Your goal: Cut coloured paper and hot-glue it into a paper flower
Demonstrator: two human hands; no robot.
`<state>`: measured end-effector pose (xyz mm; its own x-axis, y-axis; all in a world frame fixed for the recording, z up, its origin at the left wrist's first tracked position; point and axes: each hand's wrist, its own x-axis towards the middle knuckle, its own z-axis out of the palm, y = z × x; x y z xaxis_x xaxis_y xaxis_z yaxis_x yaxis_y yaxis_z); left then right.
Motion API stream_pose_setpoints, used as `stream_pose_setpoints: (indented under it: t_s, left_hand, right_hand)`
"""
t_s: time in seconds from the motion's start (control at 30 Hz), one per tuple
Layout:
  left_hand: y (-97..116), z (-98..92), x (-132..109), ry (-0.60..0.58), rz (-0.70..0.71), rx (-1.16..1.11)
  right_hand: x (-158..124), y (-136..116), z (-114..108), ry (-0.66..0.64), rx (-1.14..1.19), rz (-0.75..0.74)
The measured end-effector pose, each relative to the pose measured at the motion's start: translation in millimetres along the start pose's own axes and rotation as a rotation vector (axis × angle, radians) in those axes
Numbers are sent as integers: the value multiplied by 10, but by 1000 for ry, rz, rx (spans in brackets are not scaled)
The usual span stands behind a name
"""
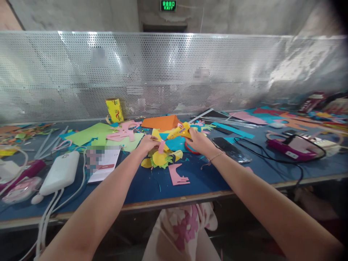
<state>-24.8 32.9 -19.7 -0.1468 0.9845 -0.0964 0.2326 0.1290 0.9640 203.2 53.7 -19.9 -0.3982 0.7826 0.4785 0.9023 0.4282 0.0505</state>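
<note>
My right hand (193, 137) is wrapped round a yellow glue gun (179, 132), whose tip points left toward my other hand. My left hand (149, 143) pinches a small pink paper strip (161, 147) at the middle of the table. Just below the strip lies a craft piece of yellow rounded shapes (160, 158) with green leafy edges (163, 166). Nearer the front edge is a pink cut-out scrap (178, 175). Behind my hands is an orange sheet (160, 122).
A white power bank (61, 172) with cables and a printed card (108, 165) lie left. A phone (231, 149), black cable and purple device (292, 149) lie right. Behind stand a yellow box (114, 110) and perforated metal screen (163, 72).
</note>
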Motion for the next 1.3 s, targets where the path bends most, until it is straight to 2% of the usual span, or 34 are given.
stream_pose_setpoints:
  t_s: [0.23,0.33,0.47,0.57,0.63,0.67,0.7,0.73,0.77,0.87,0.9,0.97,1.07,1.3]
  left_hand:
    - [-26,20,55,-34,3,-190]
    - [-11,24,47,-34,54,-253]
    - [15,36,14,-38,108,-308]
    - [13,49,7,-51,142,-292]
    - [5,52,9,-55,180,-255]
    - [1,51,10,-54,201,-234]
    - [-1,48,11,-52,224,-209]
    - [-3,45,11,-51,247,-181]
    - [-3,40,11,-56,271,-151]
    - [6,26,7,-105,335,-96]
    - [12,22,4,-124,350,-92]
    - [25,15,-4,-154,373,-88]
    - [39,11,-18,-179,412,-66]
    - [-11,27,7,-232,446,-57]
  right_hand:
    - [3,-7,-37,3,-1,2]
    - [32,65,-64,47,44,116]
    - [23,487,-68,162,104,454]
    - [-73,897,-78,88,112,607]
    - [-144,1037,-113,11,53,678]
    - [-166,1037,-138,29,26,704]
    - [-173,987,-165,74,9,704]
    - [-163,889,-188,165,15,657]
    - [-135,749,-201,195,43,571]
    - [10,201,-152,102,213,275]
    - [60,19,-110,30,397,142]
    - [133,-277,-11,-38,626,28]
    - [161,-500,94,-56,761,22]
    - [78,-586,79,80,845,11]
